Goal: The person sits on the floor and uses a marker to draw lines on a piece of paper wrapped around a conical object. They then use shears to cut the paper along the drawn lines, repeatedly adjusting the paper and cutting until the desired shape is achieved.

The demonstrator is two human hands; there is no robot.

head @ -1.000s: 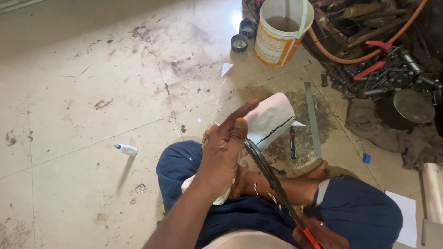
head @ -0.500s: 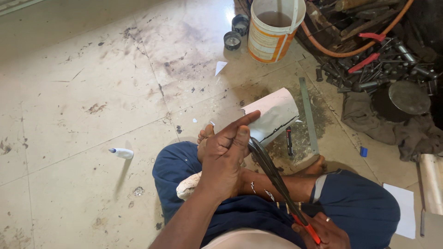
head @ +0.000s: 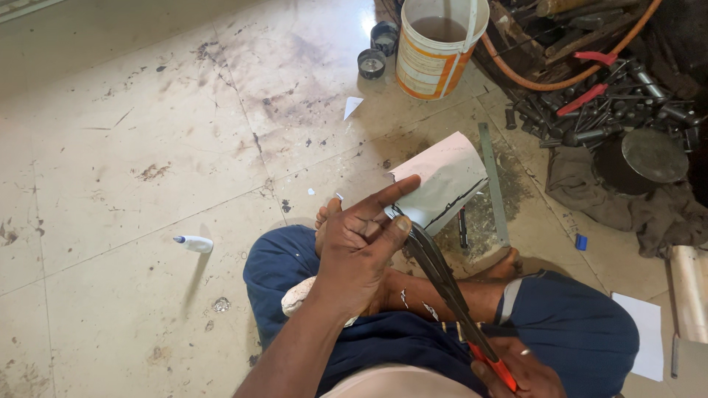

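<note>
My left hand [head: 358, 247] pinches the near edge of a curved white sheet [head: 442, 177] with thumb and fingers, holding it up over my crossed legs. My right hand [head: 516, 372], at the bottom right and partly cut off, grips the red handles of long dark snips [head: 442, 276]. The snip blades reach up to the sheet's lower edge, beside my left thumb. A dark cut line runs along the sheet's right side.
A white and orange bucket [head: 435, 48] of brown liquid stands at the top, two small tins [head: 372, 63] beside it. A metal ruler [head: 493, 184] lies right of the sheet. Tools, an orange hose and a grey rag [head: 634, 199] crowd the right. A small white bottle [head: 193, 243] lies left.
The view has shifted a little, so everything sits lower and more to the right. My left hand still holds the sheet and the snips stay at its edge.
</note>
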